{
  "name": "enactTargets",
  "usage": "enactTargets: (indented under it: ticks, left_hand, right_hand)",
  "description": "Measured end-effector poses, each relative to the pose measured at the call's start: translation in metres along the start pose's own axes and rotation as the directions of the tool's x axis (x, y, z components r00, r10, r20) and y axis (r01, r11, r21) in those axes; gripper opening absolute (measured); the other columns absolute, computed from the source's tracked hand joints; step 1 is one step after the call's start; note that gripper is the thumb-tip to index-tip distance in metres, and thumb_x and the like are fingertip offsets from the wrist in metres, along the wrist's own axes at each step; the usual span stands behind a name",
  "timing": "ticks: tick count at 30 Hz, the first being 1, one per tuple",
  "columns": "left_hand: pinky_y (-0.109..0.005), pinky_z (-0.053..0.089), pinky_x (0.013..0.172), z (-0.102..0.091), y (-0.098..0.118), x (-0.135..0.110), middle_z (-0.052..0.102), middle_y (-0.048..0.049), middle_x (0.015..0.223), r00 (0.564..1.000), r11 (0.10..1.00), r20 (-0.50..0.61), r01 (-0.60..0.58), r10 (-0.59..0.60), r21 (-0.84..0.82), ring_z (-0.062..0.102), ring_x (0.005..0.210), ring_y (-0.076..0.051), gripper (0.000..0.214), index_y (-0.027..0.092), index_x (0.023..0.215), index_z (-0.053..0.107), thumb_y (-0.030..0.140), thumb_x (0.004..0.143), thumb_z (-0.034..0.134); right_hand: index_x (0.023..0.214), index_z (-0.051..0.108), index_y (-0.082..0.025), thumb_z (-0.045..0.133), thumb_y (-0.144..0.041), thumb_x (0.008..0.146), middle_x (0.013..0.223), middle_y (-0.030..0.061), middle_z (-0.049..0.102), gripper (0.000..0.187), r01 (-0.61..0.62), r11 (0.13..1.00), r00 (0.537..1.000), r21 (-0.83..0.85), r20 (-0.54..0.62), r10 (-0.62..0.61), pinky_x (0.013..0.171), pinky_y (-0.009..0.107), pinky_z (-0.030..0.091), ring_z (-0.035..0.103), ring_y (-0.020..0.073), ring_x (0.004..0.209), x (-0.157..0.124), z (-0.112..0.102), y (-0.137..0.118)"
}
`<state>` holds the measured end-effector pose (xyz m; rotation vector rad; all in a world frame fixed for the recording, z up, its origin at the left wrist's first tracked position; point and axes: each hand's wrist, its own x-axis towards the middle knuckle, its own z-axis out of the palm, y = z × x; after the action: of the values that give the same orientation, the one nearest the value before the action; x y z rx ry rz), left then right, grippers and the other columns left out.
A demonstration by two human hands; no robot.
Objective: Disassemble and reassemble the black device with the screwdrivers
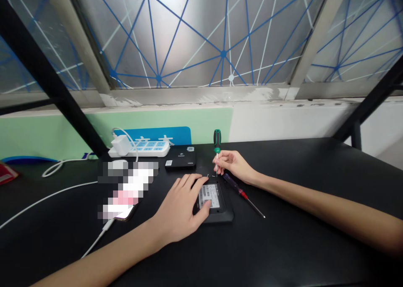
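Note:
My right hand (231,164) pinches the shaft of a green-and-black screwdriver (217,141), which stands upright with its handle above my fingers. Its tip points down by the far edge of a black device (224,215) that bears a white printed label (214,195). Across the left side of this device lies my left hand (185,205), fingers spread, thumb over the label. Tiny screws (213,176) appear to lie near the device's far edge. A second screwdriver (242,192), with a purple and red handle, rests just right of the device, its tip toward me.
A black box (180,157) sits behind the device. To its left are a white power strip (154,148) with a charger (121,145) plugged in, and a blurred-out phone (129,213) on a white cable (107,225). Black metal struts (67,106) rise at both sides of the table.

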<state>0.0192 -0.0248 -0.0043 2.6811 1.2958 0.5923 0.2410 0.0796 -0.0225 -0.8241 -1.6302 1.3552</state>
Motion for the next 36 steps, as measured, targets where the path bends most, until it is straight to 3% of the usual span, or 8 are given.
enactTargets:
  ticks: [9,21,36]
  left_hand:
    - [-0.048,0.041,0.093,0.000,-0.001,0.003,0.053,-0.0129,0.126,1.000,1.000,0.000,-0.026,0.026,0.016,0.050,0.111,-0.031,0.049,0.018,0.137,0.045,0.034,0.091,0.050]
    - [-0.049,0.039,0.093,-0.003,0.001,0.002,0.050,-0.0164,0.128,0.993,0.990,-0.061,-0.098,0.104,0.099,0.048,0.113,-0.033,0.052,0.015,0.135,0.045,0.033,0.087,0.052]
    - [-0.048,0.041,0.092,-0.009,0.005,0.003,0.053,-0.0144,0.123,0.997,0.996,-0.028,-0.066,0.068,0.052,0.050,0.108,-0.032,0.047,0.016,0.132,0.049,0.032,0.088,0.051]
  right_hand:
    - [0.079,0.063,-0.014,0.078,-0.044,0.075,0.067,0.0055,0.072,0.034,-0.080,0.991,0.997,0.106,0.010,0.080,0.054,0.024,0.052,0.065,0.0122,0.053,0.002,-0.002,0.000]
    - [0.079,0.067,-0.012,0.079,-0.036,0.077,0.070,0.0061,0.073,0.027,-0.182,0.965,0.983,0.189,0.059,0.174,0.057,0.021,0.051,0.064,0.0095,0.056,0.002,-0.004,-0.007]
    - [0.077,0.064,-0.012,0.080,-0.036,0.076,0.070,0.0068,0.075,0.028,-0.155,0.974,0.983,0.167,0.124,0.136,0.056,0.021,0.048,0.062,0.0090,0.054,-0.001,-0.004,-0.003]
